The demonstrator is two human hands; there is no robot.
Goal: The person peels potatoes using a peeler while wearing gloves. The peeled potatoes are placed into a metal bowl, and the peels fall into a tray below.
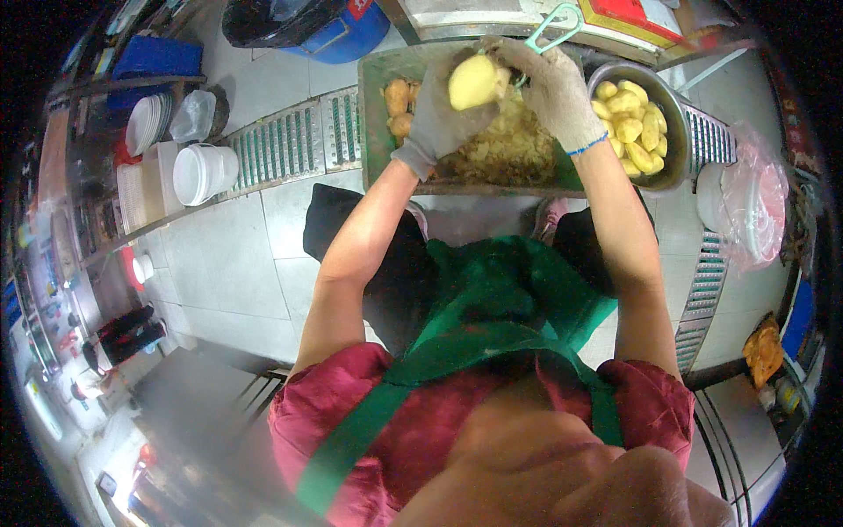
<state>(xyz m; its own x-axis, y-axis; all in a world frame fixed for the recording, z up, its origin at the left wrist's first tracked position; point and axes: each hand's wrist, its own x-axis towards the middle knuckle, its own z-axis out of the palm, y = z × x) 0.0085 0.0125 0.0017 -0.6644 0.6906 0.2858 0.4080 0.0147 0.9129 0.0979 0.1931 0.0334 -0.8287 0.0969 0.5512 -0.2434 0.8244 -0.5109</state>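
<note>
My left hand point(444, 109), in a grey glove, grips a mostly peeled yellow potato point(473, 82) above a green plastic tub point(377, 161). My right hand point(553, 89), in a pale knit glove with a blue cuff edge, holds a peeler with a mint-green loop handle point(571, 9) close to the potato's right side. Its blade is largely hidden by my fingers. Under my hands, a heap of wet potato peelings point(510, 151) covers much of the tub's bottom. Several unpeeled potatoes point(397, 99) lie at the tub's left end.
Right of the tub stands a metal bowl point(681, 141) of peeled potatoes point(629, 128). A blue bin point(355, 33) with a black liner is behind. Metal drain grates point(280, 148) cross the tiled floor. White buckets point(204, 174) stand left; a plastic-wrapped tub point(757, 211) sits right. Another person point(122, 339) is far left.
</note>
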